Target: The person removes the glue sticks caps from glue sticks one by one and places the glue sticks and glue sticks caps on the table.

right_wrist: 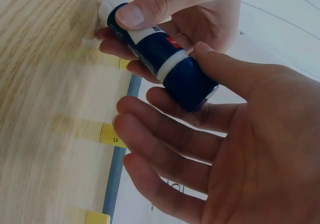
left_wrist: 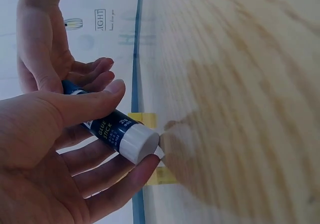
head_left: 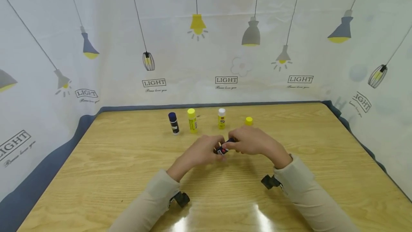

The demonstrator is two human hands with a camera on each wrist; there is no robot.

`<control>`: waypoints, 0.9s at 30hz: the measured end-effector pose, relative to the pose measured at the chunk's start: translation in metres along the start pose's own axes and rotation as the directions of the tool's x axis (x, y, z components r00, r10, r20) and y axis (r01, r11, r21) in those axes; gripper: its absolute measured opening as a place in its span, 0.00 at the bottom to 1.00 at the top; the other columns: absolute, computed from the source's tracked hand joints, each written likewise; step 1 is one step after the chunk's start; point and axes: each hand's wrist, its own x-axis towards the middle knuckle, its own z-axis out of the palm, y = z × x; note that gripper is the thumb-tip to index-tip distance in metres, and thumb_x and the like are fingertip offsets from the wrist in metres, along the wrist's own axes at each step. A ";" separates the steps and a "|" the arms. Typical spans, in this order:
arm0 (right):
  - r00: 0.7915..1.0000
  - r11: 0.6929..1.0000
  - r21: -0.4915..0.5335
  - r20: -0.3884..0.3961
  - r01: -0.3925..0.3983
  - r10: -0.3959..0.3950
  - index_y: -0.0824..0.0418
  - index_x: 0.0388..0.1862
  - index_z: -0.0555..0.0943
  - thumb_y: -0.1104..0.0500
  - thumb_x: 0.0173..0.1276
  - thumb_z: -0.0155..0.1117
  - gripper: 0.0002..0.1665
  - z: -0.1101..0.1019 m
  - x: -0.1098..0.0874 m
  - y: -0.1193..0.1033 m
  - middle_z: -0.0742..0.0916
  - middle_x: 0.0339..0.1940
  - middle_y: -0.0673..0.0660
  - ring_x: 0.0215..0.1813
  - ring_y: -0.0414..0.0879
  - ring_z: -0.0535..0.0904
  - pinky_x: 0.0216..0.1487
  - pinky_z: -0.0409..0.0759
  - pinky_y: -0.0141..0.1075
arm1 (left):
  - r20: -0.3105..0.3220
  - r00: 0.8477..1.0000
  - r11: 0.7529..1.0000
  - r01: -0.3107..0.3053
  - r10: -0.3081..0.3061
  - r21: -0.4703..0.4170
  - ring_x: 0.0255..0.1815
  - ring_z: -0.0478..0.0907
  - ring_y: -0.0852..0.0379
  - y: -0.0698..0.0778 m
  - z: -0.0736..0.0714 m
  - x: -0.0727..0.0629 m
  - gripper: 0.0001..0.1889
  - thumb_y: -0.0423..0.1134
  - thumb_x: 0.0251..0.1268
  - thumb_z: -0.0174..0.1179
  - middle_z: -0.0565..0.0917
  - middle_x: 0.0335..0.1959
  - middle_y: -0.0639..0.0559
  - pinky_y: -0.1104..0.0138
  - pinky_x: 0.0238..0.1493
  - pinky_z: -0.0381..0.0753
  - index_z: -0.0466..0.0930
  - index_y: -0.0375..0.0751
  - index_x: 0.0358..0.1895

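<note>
Both hands meet on a dark blue glue stick (head_left: 222, 150) held tilted above the wooden table. My left hand (head_left: 205, 149) grips its body between thumb and fingers, and its white base end (left_wrist: 139, 143) points toward the table in the left wrist view. At the opposite end, my right hand (head_left: 254, 140) pinches the dark blue cap (right_wrist: 186, 83) between thumb and index finger. The other right fingers are spread below it in the right wrist view. The cap sits against the white collar of the stick.
Behind the hands stand a dark blue glue stick (head_left: 174, 124), a yellow one (head_left: 192, 120) and a yellow one with a white cap (head_left: 221, 119). Another yellow-topped item (head_left: 249, 121) is partly hidden by the right hand. A lamp-printed cloth (head_left: 193, 60) hangs along the table's back edge.
</note>
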 end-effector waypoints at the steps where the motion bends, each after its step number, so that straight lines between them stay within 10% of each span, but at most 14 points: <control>1: 1.000 1.000 0.003 -0.002 0.001 -0.001 0.53 0.37 0.83 0.42 0.79 0.59 0.18 0.000 0.000 0.001 0.86 0.28 0.49 0.27 0.39 0.79 0.30 0.75 0.36 | -0.001 1.000 1.000 -0.001 0.001 0.008 0.39 0.83 0.61 0.000 0.001 0.000 0.15 0.44 0.64 0.74 0.89 0.43 0.52 0.69 0.39 0.81 0.83 0.49 0.50; 27: 1.000 1.000 0.012 0.026 -0.004 0.004 0.55 0.36 0.84 0.40 0.79 0.57 0.22 0.002 -0.001 0.001 0.83 0.22 0.48 0.23 0.41 0.76 0.27 0.72 0.35 | -0.032 0.999 0.999 0.045 -0.044 0.024 0.40 0.83 0.60 0.004 0.002 -0.003 0.15 0.45 0.63 0.74 0.89 0.43 0.53 0.66 0.39 0.81 0.83 0.48 0.49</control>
